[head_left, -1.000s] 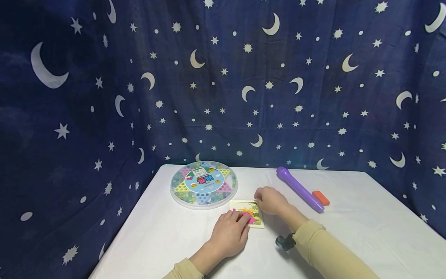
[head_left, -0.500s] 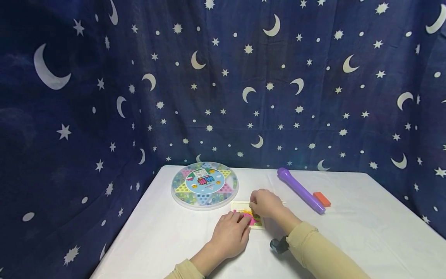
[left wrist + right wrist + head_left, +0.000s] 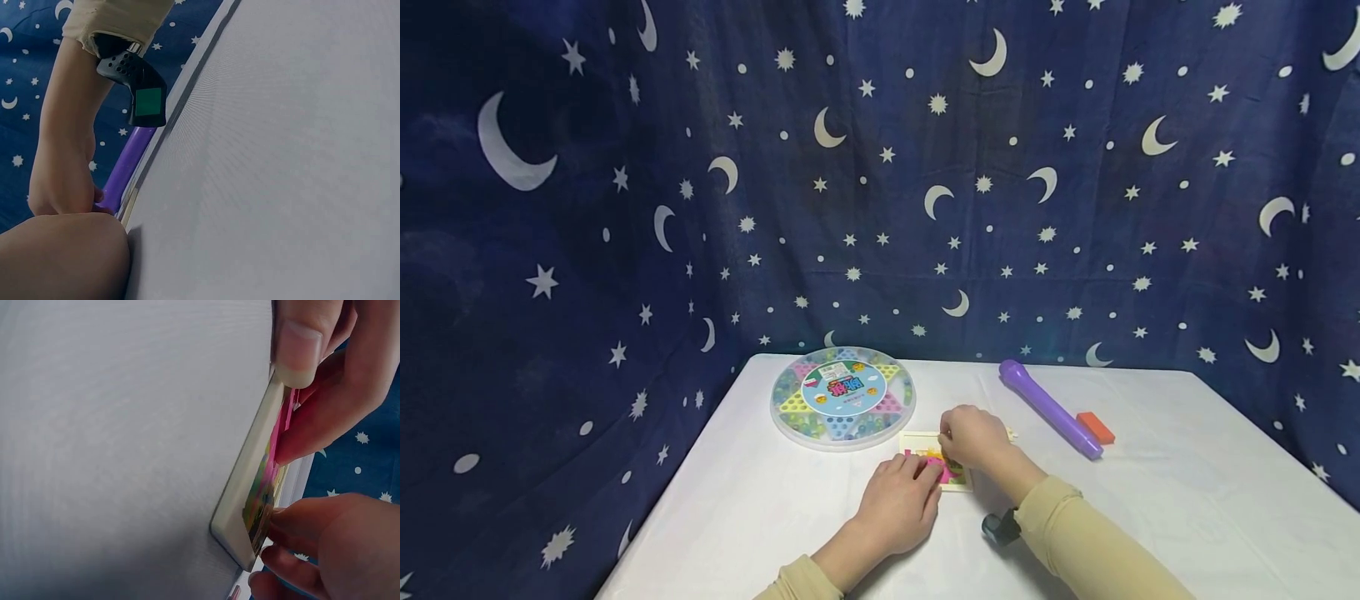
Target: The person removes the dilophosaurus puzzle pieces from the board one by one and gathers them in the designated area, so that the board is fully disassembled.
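Note:
A small square picture puzzle with a cream frame [image 3: 956, 488] lies on the white table, a pink dinosaur shape [image 3: 951, 470] showing on it. My left hand [image 3: 895, 504] holds its near left side; in the right wrist view the thumb [image 3: 299, 353] is against the frame's edge and a finger is over the pink part. From the far right, my right hand [image 3: 973, 437] reaches over the picture. Its fingertips [image 3: 281, 517] pinch a thin dark green and yellowish piece at the puzzle's corner. The hands hide much of the picture.
A round Chinese checkers box [image 3: 842, 400] with coloured marbles stands at the back left. At the back right lie a purple toy microphone [image 3: 1048, 408] and an orange block [image 3: 1096, 427]. A small cream thing [image 3: 1012, 434] shows beyond my right wrist. Starry cloth [image 3: 880, 208] surrounds the table.
My right hand has moved left from the frame's far right corner onto the picture, uncovering the small cream thing behind it. For the last half second it hardly moves. My left hand stays in place.

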`<move>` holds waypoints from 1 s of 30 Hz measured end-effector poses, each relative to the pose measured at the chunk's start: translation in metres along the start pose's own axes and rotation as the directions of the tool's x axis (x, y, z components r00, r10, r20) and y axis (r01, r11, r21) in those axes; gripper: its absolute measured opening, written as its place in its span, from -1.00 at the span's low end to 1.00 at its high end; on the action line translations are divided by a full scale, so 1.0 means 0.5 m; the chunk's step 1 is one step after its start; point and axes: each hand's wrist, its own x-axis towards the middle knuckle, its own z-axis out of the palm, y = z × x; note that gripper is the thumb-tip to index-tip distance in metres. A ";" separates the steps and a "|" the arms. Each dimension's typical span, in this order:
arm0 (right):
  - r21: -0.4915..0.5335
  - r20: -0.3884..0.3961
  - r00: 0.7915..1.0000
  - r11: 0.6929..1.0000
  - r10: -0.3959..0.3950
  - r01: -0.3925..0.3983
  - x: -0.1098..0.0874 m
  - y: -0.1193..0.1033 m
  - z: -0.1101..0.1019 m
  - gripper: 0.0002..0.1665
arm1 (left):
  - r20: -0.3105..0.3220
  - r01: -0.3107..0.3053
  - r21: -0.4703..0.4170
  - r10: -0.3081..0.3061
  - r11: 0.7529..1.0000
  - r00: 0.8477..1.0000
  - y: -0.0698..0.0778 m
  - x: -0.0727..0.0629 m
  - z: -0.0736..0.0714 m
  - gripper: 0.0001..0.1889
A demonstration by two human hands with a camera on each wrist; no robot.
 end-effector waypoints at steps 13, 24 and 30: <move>0.193 0.085 0.995 0.978 0.058 -0.074 -0.001 0.022 -0.011 -0.94 | 0.006 -0.005 0.005 0.005 1.000 1.000 0.001 0.002 0.001 -0.60; 0.358 0.138 0.990 0.932 0.012 -0.061 -0.008 0.050 -0.024 -0.82 | -0.016 -0.004 -0.006 0.004 1.000 1.000 0.002 0.002 -0.002 -0.62; 0.411 0.149 0.989 0.908 0.022 -0.082 -0.016 0.058 -0.019 -0.76 | 0.005 0.009 -0.014 -0.009 1.000 1.000 0.004 0.000 -0.002 -0.62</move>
